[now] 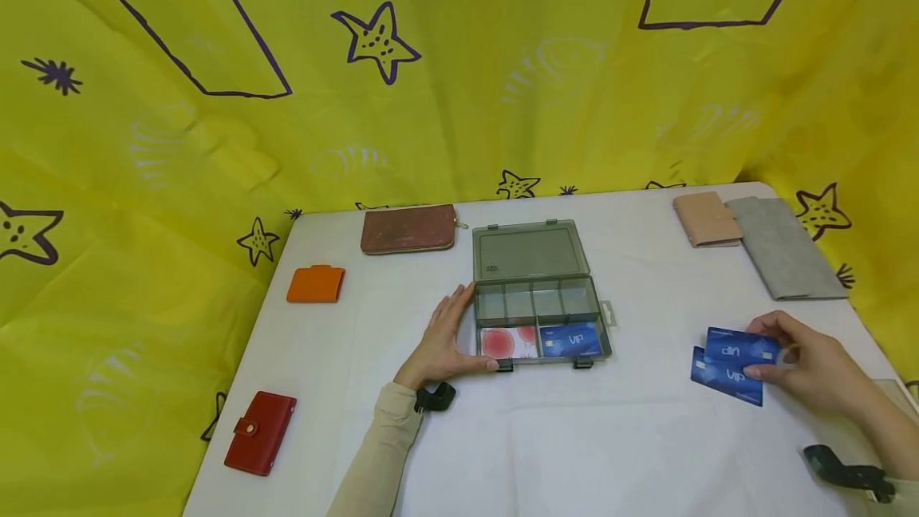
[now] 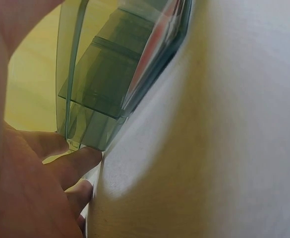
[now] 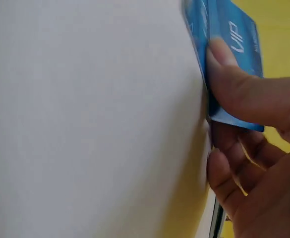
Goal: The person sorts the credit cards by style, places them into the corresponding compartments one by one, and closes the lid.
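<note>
The right hand [image 1: 811,359] pinches blue cards [image 1: 727,353] at lower right, apparently mid-sorting; the left hand [image 1: 441,345], thumb apart, touches the central box [image 1: 531,254]. Next likely calls for squaring the cards.

Hand [image 2: 30,183] touching green box [image 2: 97,74], white tabletop [image 2: 254,124]

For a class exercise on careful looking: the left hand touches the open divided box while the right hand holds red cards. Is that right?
The colour is wrong: the right hand holds blue cards, as the head view shows. The left hand does touch the open divided box.
</note>
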Demonstrator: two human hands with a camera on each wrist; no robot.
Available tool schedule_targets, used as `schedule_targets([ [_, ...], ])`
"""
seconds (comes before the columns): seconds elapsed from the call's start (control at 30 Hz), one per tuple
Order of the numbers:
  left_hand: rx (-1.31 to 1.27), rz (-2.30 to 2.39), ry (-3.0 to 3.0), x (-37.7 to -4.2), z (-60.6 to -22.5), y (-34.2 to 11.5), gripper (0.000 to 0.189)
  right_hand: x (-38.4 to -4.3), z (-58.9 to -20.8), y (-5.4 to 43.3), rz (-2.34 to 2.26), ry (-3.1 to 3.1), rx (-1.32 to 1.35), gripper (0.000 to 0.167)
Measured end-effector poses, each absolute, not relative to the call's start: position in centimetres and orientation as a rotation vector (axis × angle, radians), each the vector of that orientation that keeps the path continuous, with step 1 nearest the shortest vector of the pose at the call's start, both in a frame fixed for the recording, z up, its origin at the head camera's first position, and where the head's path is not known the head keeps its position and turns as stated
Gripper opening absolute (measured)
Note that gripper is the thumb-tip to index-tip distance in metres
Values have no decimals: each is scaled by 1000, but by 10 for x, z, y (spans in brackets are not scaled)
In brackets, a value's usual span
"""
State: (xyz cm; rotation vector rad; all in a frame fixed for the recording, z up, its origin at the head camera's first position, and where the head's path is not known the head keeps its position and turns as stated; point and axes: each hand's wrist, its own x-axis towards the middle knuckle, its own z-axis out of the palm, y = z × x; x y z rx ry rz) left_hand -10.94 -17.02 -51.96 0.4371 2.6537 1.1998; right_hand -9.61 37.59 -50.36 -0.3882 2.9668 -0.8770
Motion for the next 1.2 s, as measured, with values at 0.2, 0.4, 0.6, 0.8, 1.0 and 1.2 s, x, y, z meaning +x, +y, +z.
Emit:
schedule_targets([
  [0.2, 457, 1191, 2660, -110, -519, -170, 129, -98, -500, 358, -941, 3021, -421, 46],
  [0.4, 472, 1181, 2659, -112, -517, -170, 129, -105, -488, 329, -1241, 2931, -386, 51],
  [0.6, 471, 1172, 2667, -113, -519, -170, 130, -118, -481, 292, -1640, 2709, -348, 52],
  [0.8, 489, 1158, 2675, -112, -522, -170, 130, -120, -479, 258, -1736, 2504, -544, 64],
  [1.0, 503, 1186, 2673, -112, -521, -170, 129, -122, -488, 231, -1728, 2400, -771, 62],
  [1.2, 495, 1184, 2681, -111, -522, -171, 129, -123, -497, 211, -1596, 2521, -912, 62],
])
